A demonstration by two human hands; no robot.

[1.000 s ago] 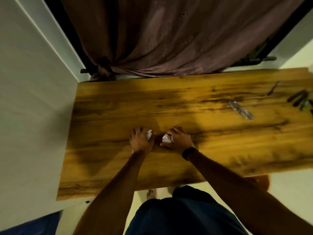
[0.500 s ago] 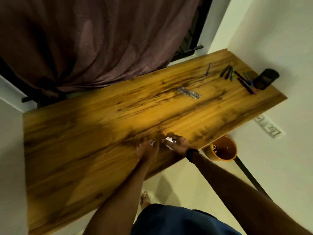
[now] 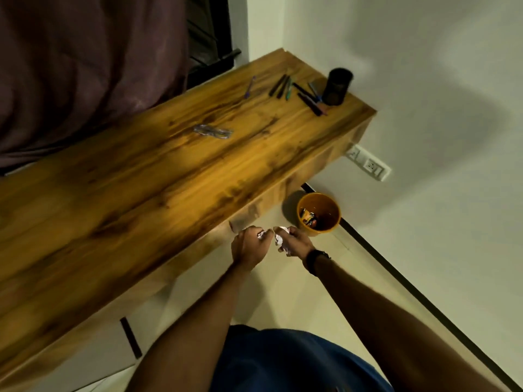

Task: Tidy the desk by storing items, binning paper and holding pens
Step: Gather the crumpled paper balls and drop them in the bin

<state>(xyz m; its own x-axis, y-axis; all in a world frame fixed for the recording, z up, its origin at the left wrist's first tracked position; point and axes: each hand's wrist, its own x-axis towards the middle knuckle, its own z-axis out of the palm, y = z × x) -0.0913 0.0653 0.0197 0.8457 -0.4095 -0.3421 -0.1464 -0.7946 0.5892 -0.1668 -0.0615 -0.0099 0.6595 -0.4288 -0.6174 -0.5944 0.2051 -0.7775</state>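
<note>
My left hand (image 3: 247, 247) grips a small crumpled paper ball (image 3: 261, 235), held just off the front edge of the wooden desk (image 3: 141, 199). Beside it, my right hand (image 3: 294, 241) grips another crumpled white paper (image 3: 280, 237). Both hands hover above the floor, a short way left of the orange bin (image 3: 319, 212), which has some rubbish inside. At the desk's far right end several pens (image 3: 294, 91) lie loose beside a black pen holder (image 3: 338, 86). A pair of glasses (image 3: 212, 131) lies mid-desk.
A single purple pen (image 3: 250, 86) lies apart near the back edge. A brown curtain (image 3: 85, 69) hangs behind the desk. The white wall at right carries a socket strip (image 3: 368, 162). Pale floor runs between desk and wall.
Both hands have lifted the crumpled papers off the desk top and carried them past its front edge toward the orange bin. The view has swung right.
</note>
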